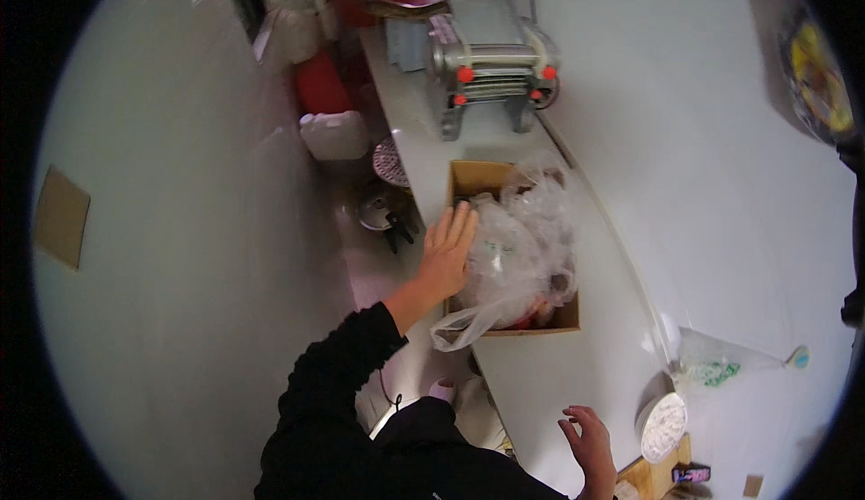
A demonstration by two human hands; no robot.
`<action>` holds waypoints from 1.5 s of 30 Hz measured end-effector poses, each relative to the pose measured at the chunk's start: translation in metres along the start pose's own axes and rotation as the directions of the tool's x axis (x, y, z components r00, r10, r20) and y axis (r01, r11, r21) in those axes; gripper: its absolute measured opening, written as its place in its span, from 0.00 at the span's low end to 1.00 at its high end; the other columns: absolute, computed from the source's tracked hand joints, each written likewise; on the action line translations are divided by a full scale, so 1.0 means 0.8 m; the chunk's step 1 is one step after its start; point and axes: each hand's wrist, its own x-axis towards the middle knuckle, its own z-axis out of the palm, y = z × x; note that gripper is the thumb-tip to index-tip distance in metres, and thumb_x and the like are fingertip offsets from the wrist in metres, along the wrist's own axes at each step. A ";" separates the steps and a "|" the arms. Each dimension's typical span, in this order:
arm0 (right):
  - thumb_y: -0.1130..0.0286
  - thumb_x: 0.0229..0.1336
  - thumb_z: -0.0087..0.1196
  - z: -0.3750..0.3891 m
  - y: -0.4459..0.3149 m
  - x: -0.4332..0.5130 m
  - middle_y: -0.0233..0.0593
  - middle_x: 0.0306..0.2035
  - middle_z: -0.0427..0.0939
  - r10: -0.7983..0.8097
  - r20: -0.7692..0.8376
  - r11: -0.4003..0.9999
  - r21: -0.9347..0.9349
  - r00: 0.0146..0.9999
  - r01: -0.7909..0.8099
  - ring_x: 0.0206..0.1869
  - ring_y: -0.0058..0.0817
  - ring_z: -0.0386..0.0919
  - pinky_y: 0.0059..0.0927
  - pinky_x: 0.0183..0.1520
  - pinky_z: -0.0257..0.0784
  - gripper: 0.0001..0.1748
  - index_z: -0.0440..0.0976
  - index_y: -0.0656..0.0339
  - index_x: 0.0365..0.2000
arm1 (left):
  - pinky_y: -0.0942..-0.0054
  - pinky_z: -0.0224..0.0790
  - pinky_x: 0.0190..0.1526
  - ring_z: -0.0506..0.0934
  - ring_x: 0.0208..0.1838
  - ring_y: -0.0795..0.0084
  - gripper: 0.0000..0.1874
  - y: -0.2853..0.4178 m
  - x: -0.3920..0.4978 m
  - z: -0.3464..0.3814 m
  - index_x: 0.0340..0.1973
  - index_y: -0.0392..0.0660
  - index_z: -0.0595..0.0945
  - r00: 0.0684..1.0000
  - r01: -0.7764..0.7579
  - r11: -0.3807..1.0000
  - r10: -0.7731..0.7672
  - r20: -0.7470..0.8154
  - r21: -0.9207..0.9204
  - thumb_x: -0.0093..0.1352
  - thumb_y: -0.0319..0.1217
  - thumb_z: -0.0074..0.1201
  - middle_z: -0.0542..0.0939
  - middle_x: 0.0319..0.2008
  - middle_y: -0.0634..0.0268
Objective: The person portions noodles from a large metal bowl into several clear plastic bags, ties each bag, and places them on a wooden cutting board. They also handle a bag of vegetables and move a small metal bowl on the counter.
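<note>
A cardboard box (515, 332) stands on the white counter, filled with clear plastic bags (510, 246); a red item shows under them near its lower edge. My left hand (447, 246) lies with extended fingers against the box's left side and the edge of the bags; it does not appear to grip anything. Lower right, my right hand (589, 436) is over the counter with its fingers apart and slightly bent, and it holds nothing. A bowl of white powder (663, 427) is to the right of that hand.
A metal pasta machine (499, 71) with red knobs stands beyond the box. A wooden board (652, 474) lies at the lower right. A plastic bag (716, 358) hangs on the wall. Left of the counter, a white plastic jerrycan (334, 136) and a lidded pot (378, 211) stand lower down.
</note>
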 end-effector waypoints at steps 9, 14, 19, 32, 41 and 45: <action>0.62 0.54 0.57 0.025 0.019 0.020 0.45 0.43 0.76 0.011 0.194 0.998 -0.070 0.981 0.003 0.40 0.38 0.79 0.35 0.43 0.73 0.16 0.76 0.60 0.40 | 0.59 0.67 0.49 0.75 0.47 0.45 0.18 -0.109 -0.064 0.006 0.42 0.33 0.76 0.814 0.574 0.629 -0.506 0.284 -0.525 0.59 0.32 0.50 0.77 0.40 0.40; 0.61 0.55 0.57 0.045 0.035 0.039 0.45 0.43 0.76 0.016 0.260 0.998 -0.059 0.965 -0.001 0.40 0.38 0.79 0.35 0.43 0.73 0.17 0.76 0.61 0.41 | 0.60 0.66 0.50 0.75 0.48 0.48 0.17 -0.170 -0.152 -0.095 0.44 0.35 0.76 0.823 0.503 0.614 -0.556 0.119 -0.608 0.61 0.28 0.48 0.78 0.41 0.43; 0.59 0.56 0.56 0.078 0.048 0.060 0.45 0.42 0.77 -0.024 0.338 0.994 -0.089 0.941 0.058 0.40 0.38 0.79 0.36 0.42 0.73 0.18 0.75 0.60 0.41 | 0.55 0.67 0.47 0.77 0.45 0.45 0.15 -0.180 -0.208 -0.132 0.43 0.32 0.74 0.614 0.741 0.603 -0.787 -0.065 -0.295 0.63 0.28 0.46 0.79 0.38 0.42; 0.57 0.55 0.56 0.127 0.077 0.075 0.45 0.40 0.78 0.062 0.490 0.966 -0.250 0.869 0.072 0.38 0.37 0.80 0.36 0.42 0.73 0.18 0.76 0.59 0.41 | 0.52 0.73 0.40 0.80 0.38 0.47 0.09 -0.285 -0.247 0.059 0.39 0.36 0.72 0.334 0.942 0.337 -0.936 -0.114 -0.004 0.67 0.27 0.41 0.81 0.34 0.45; 0.55 0.57 0.54 0.175 0.113 0.078 0.43 0.39 0.78 0.116 0.526 0.937 -0.339 0.842 0.082 0.40 0.37 0.78 0.35 0.44 0.73 0.19 0.77 0.60 0.39 | 0.54 0.73 0.38 0.80 0.35 0.46 0.06 -0.263 -0.155 0.236 0.37 0.38 0.72 0.406 0.898 0.414 -0.910 -0.079 -0.147 0.66 0.27 0.44 0.80 0.32 0.45; 0.56 0.57 0.54 0.181 0.125 0.075 0.42 0.37 0.78 0.140 0.462 0.948 -0.317 0.876 0.016 0.39 0.38 0.78 0.35 0.42 0.73 0.17 0.77 0.59 0.38 | 0.57 0.73 0.38 0.80 0.36 0.47 0.09 -0.243 -0.122 0.298 0.40 0.38 0.73 0.471 0.871 0.461 -0.882 0.021 -0.169 0.66 0.28 0.45 0.81 0.31 0.48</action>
